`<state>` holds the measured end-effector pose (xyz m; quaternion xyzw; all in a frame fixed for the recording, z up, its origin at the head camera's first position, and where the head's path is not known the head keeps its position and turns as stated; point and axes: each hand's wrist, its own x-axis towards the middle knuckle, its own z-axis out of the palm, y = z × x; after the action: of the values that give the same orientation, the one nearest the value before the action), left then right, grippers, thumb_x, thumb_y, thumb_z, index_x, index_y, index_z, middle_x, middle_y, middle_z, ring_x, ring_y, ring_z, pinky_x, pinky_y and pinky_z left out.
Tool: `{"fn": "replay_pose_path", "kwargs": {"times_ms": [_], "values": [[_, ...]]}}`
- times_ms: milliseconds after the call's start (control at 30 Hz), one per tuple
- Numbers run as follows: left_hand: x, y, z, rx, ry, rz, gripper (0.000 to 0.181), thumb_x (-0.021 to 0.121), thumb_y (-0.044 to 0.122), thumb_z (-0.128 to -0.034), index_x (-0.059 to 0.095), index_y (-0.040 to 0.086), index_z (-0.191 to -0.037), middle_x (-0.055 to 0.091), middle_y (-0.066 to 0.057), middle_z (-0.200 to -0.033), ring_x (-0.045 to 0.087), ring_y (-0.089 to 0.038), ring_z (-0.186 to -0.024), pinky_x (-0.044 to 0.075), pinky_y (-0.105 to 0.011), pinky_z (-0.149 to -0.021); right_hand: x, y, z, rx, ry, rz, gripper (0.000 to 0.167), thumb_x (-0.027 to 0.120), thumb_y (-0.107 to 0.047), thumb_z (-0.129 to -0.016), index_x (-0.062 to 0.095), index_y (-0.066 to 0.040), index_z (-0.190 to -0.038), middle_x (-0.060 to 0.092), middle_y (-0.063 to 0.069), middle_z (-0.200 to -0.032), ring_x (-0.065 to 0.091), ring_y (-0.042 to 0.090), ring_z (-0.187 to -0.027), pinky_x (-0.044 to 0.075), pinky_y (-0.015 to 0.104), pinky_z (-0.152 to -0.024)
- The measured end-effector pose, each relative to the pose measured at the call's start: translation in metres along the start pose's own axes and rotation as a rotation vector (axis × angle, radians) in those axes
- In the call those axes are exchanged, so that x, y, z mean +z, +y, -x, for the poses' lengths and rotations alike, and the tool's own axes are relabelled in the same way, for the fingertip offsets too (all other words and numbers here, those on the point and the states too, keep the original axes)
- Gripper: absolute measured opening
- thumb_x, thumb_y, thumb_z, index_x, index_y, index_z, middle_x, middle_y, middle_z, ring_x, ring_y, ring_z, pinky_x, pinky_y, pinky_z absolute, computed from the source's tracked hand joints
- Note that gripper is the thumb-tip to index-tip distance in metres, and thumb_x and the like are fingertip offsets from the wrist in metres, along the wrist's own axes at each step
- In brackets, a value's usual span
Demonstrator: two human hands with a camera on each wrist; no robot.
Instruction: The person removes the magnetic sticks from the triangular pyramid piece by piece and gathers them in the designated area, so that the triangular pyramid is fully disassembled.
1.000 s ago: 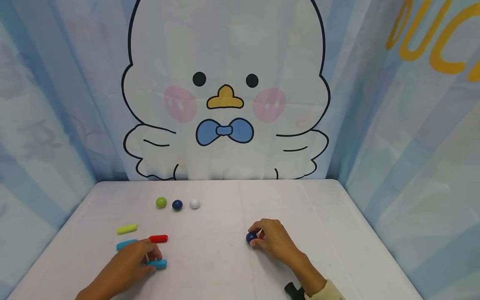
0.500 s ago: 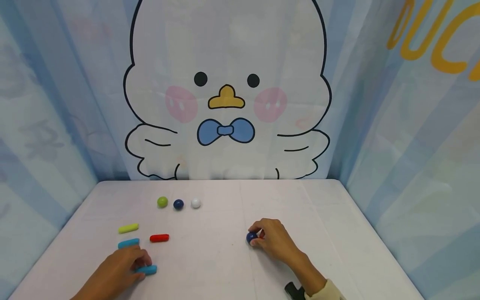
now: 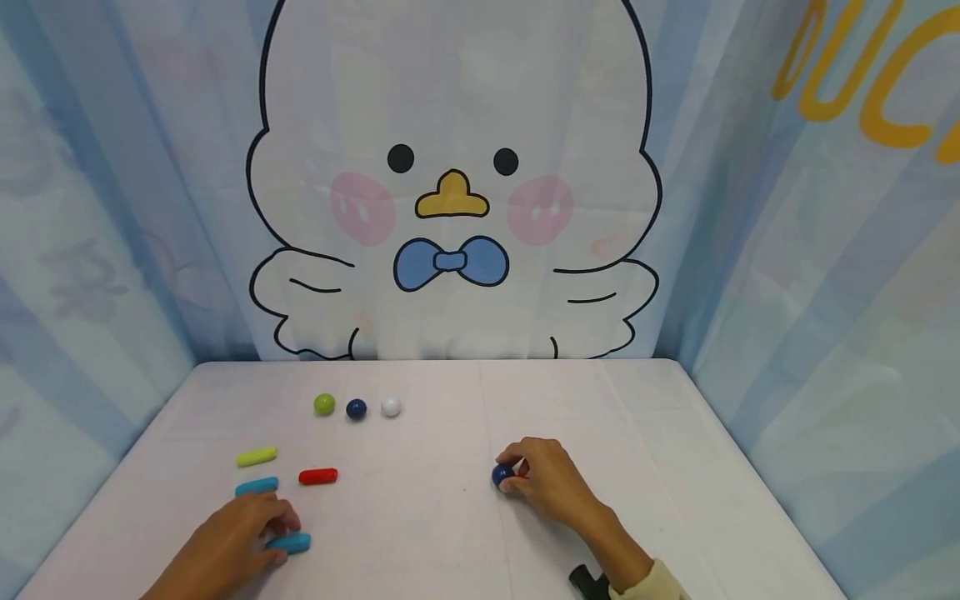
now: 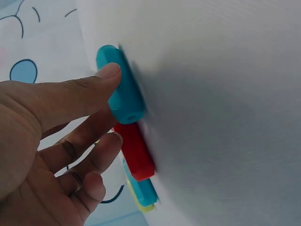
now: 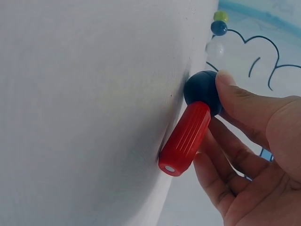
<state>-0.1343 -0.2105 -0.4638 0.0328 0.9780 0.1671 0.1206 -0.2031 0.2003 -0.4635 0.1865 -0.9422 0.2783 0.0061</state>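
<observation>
My left hand (image 3: 228, 542) pinches a light blue rod (image 3: 296, 543) between thumb and fingers, low over or on the table at the left. In the left wrist view the thumb presses along that blue rod (image 4: 123, 94), whose near end shows. My right hand (image 3: 551, 487) pinches a dark blue ball (image 3: 501, 475) right of the table's middle. A ribbed red rod (image 5: 185, 139) touches that ball (image 5: 201, 87) with one end, in the right wrist view. From the head, this rod is mostly hidden by the right hand's fingers.
Beyond the left hand lie another light blue rod (image 3: 257, 485), a red rod (image 3: 318, 477) and a yellow-green rod (image 3: 257, 457). Farther back sit a green ball (image 3: 324, 404), a second dark blue ball (image 3: 356, 409) and a white ball (image 3: 391, 407). Printed curtains enclose the white table (image 3: 435, 533).
The left hand has shifted left and slightly nearer with its light blue rod, uncovering more of the other blue rod. The right hand stays in place with the ball.
</observation>
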Motion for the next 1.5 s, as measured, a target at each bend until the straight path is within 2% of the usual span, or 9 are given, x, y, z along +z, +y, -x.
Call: {"fn": "replay_pose_path", "kwargs": {"times_ms": [133,300,633,833,1133,1500], "values": [[-0.005,0.007,0.001,0.025,0.035,0.003,0.031,0.096,0.020,-0.0756,0.073,0.023,-0.097,0.063,0.009,-0.091,0.056,-0.013,-0.089,0.059,-0.044,-0.093,0.000,-0.001,0.000,-0.004,-0.001,0.018,0.031,0.091,-0.016,-0.083,0.082,-0.014,-0.112,0.076,-0.005,-0.098,0.062,0.007,-0.083,0.051,0.025,-0.078],[-0.010,0.023,-0.001,0.067,0.060,0.032,0.030,0.095,0.019,-0.0771,0.074,0.026,-0.098,0.063,0.009,-0.093,0.055,-0.011,-0.088,0.060,-0.034,-0.085,0.000,0.000,0.002,-0.007,0.007,0.028,0.036,0.093,-0.015,-0.081,0.081,-0.014,-0.115,0.077,-0.004,-0.101,0.065,0.008,-0.087,0.052,0.028,-0.080],[-0.006,0.070,-0.009,0.179,0.129,0.100,0.029,0.094,0.016,-0.0794,0.076,0.028,-0.098,0.065,0.013,-0.092,0.056,-0.010,-0.091,0.058,-0.026,-0.082,-0.007,0.006,0.006,0.020,0.021,0.049,0.033,0.093,-0.017,-0.081,0.080,-0.016,-0.112,0.077,-0.006,-0.101,0.064,0.009,-0.088,0.052,0.032,-0.084],[0.002,0.094,-0.020,0.264,0.131,0.171,0.027,0.092,0.017,-0.0818,0.078,0.024,-0.103,0.068,0.009,-0.097,0.058,-0.013,-0.091,0.059,-0.024,-0.078,-0.008,0.009,0.008,0.052,0.002,0.047,0.028,0.093,-0.017,-0.081,0.081,-0.017,-0.106,0.076,-0.009,-0.098,0.062,0.009,-0.087,0.049,0.031,-0.083],[0.021,0.128,-0.037,0.423,0.152,0.172,0.031,0.091,0.019,-0.0845,0.078,0.021,-0.113,0.072,0.007,-0.103,0.061,-0.013,-0.094,0.058,-0.025,-0.082,-0.010,0.013,0.010,0.054,-0.006,0.048,0.025,0.094,-0.014,-0.080,0.080,-0.019,-0.100,0.074,-0.012,-0.093,0.060,0.008,-0.085,0.048,0.030,-0.081],[0.037,0.169,-0.064,0.524,0.138,0.200,0.036,0.090,0.021,-0.0863,0.077,0.020,-0.120,0.073,0.005,-0.109,0.062,-0.010,-0.096,0.056,-0.028,-0.083,-0.011,0.015,0.010,0.045,-0.035,0.041,0.021,0.093,-0.013,-0.081,0.079,-0.021,-0.095,0.071,-0.011,-0.088,0.059,0.010,-0.083,0.048,0.025,-0.076]]}}
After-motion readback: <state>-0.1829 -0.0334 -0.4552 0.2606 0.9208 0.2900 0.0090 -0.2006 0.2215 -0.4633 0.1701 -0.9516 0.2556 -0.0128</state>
